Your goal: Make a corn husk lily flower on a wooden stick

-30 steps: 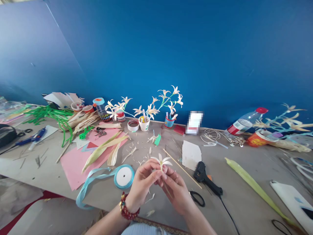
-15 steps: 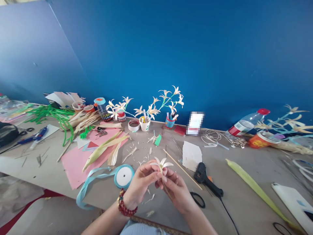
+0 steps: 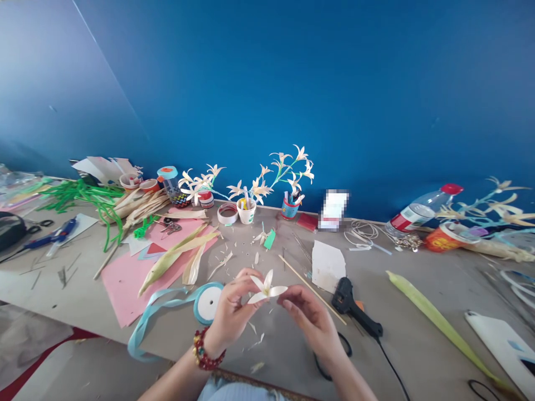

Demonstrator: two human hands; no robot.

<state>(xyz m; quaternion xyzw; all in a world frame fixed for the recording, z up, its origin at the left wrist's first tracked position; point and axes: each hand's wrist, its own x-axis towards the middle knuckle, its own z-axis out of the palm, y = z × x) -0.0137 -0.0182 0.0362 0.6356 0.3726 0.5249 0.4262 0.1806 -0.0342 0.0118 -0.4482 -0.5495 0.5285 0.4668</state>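
Above the table's front part, my left hand (image 3: 234,309) pinches a handmade white flower (image 3: 267,291) with pointed petals, its face turned upward. My right hand (image 3: 311,320) is just right of the flower, its curled fingertips close to one petal's tip. Whether they touch that petal, or hold something small, I cannot make out. Left of my left hand lies a roll of light blue ribbon (image 3: 208,303) with its loose end trailing. A black glue gun (image 3: 353,306) rests to the right of my right hand.
Pink paper (image 3: 125,289) with husk leaves (image 3: 167,264) lies at left. White flower sprays stand in cups (image 3: 246,213) by the blue wall. A thin stick (image 3: 307,284), a long green husk (image 3: 434,317), a bottle (image 3: 418,214) and a white phone-like slab (image 3: 501,345) are at right.
My hands have moved apart: the left shifted slightly left with the flower, the right moved right, off the flower's base. The flower has tilted, its face now more toward me.
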